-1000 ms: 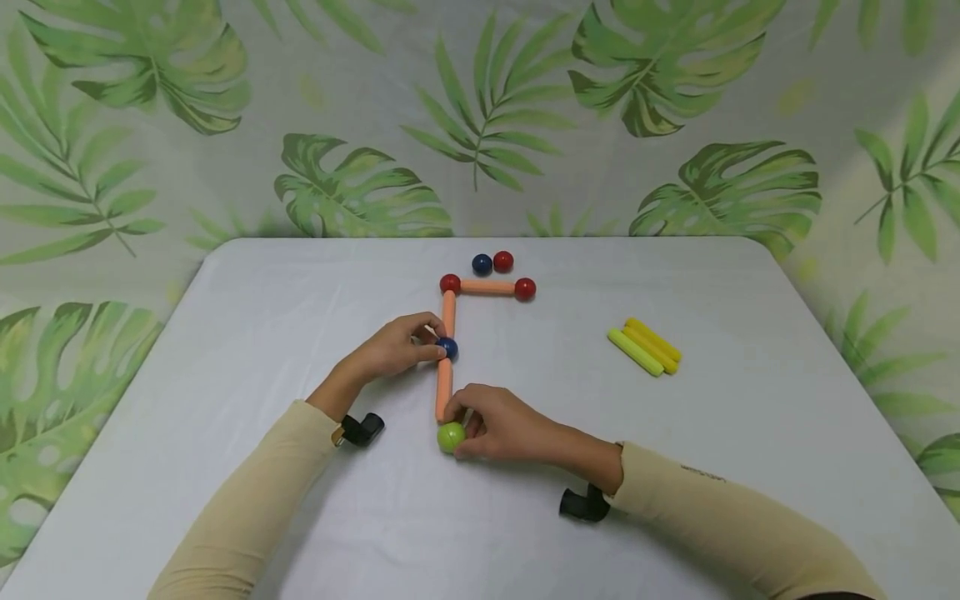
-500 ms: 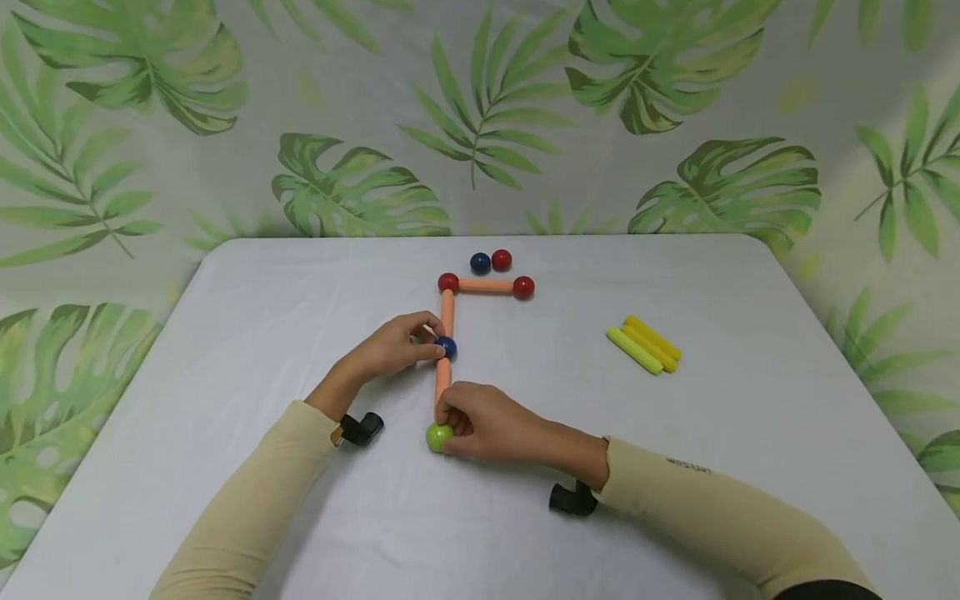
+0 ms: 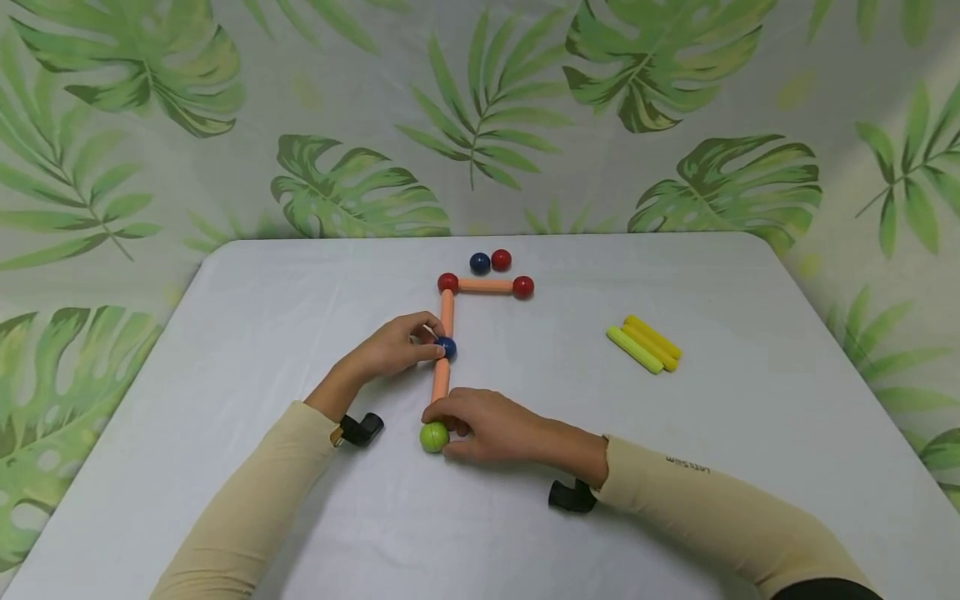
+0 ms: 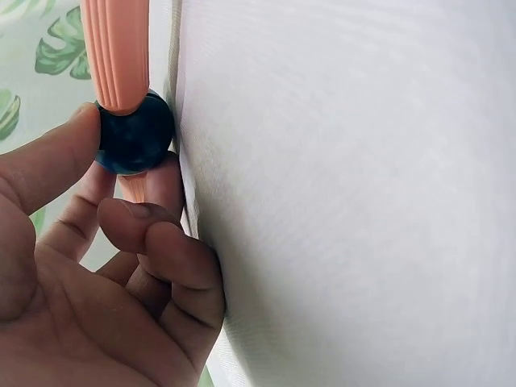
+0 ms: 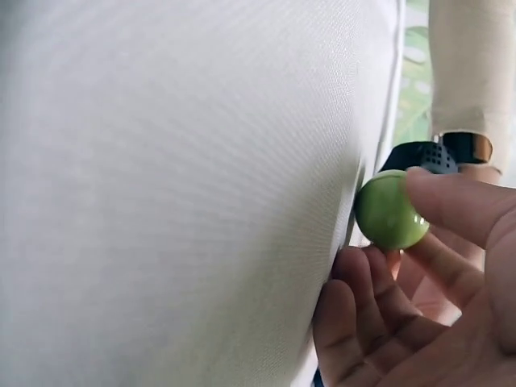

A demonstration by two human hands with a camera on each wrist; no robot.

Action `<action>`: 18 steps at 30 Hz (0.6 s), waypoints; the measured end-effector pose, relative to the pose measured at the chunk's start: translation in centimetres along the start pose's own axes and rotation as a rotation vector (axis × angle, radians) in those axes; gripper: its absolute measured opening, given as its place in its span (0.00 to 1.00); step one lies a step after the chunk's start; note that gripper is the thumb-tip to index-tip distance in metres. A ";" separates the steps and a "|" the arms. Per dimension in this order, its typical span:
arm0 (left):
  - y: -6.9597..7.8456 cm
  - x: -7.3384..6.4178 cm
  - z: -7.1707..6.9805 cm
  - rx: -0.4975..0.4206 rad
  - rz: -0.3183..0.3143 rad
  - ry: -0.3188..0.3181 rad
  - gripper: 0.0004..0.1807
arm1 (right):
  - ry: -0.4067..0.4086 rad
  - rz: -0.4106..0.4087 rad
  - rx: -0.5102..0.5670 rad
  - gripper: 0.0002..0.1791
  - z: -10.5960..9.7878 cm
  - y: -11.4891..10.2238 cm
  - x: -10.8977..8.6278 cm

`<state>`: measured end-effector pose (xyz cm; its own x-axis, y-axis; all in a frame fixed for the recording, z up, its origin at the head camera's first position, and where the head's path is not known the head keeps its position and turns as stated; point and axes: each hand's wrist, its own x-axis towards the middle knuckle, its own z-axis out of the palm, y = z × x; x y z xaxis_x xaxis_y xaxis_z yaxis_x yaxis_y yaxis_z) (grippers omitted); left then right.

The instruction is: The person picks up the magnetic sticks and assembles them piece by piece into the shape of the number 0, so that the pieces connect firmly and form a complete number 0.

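My left hand (image 3: 397,346) pinches a dark blue ball (image 4: 133,137) between thumb and fingers. An orange ribbed rod (image 3: 447,312) runs from that ball up to a red ball (image 3: 447,283). On the ball's near side a second orange rod (image 3: 441,379) leads down to a light green ball (image 3: 433,437). My right hand (image 3: 491,425) holds the green ball, with its thumb (image 5: 451,197) against the ball and its index finger over the far side. The joint between this rod and the green ball is hidden by the fingers.
From the far red ball another orange rod (image 3: 486,286) reaches right to a red ball (image 3: 523,287). Behind lie a loose blue ball (image 3: 480,263) and red ball (image 3: 501,260). Yellow rods (image 3: 651,337) and a yellow-green rod (image 3: 634,350) lie right on the white table (image 3: 750,400).
My right hand and the green ball have shifted a little to the left, and the near rod's lower end has swung left with them. The left hand keeps its place on the blue ball.
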<state>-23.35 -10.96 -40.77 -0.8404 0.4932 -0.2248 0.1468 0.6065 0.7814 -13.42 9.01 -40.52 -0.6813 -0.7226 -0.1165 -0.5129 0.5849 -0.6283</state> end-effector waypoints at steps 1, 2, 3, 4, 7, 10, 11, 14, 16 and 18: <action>0.0 0.0 0.0 0.000 0.001 0.000 0.11 | -0.004 0.004 -0.003 0.18 0.0 0.0 0.0; 0.0 0.0 0.0 -0.002 0.002 0.001 0.11 | -0.005 0.007 -0.007 0.18 0.0 0.0 0.0; 0.0 0.1 0.0 -0.001 0.005 0.000 0.11 | -0.004 0.007 -0.011 0.18 0.0 0.0 -0.1; 0.0 0.1 0.0 -0.005 0.004 0.002 0.11 | 0.001 0.007 -0.013 0.17 0.1 0.0 -0.1; -0.1 0.1 0.0 -0.009 0.002 0.005 0.10 | 0.017 0.003 -0.020 0.15 0.1 0.0 -0.1; -0.1 0.1 0.0 -0.013 0.000 0.008 0.10 | 0.022 -0.006 -0.025 0.15 0.1 0.0 -0.1; -0.1 0.1 0.0 -0.012 0.000 0.009 0.10 | 0.023 -0.008 -0.024 0.15 0.1 0.0 -0.1; -0.1 0.1 0.0 -0.003 0.006 0.015 0.10 | 0.023 -0.011 -0.023 0.15 0.0 0.0 -0.1; -0.1 0.1 0.1 0.003 0.010 0.018 0.10 | 0.020 -0.011 -0.021 0.15 0.0 0.1 -0.1; -0.1 0.0 0.1 0.007 0.013 0.022 0.10 | 0.015 -0.011 -0.021 0.16 -0.1 0.1 0.0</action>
<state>-23.36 -10.99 -40.93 -0.8496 0.4873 -0.2017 0.1613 0.6041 0.7804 -13.51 9.12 -40.55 -0.6834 -0.7234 -0.0985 -0.5306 0.5849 -0.6135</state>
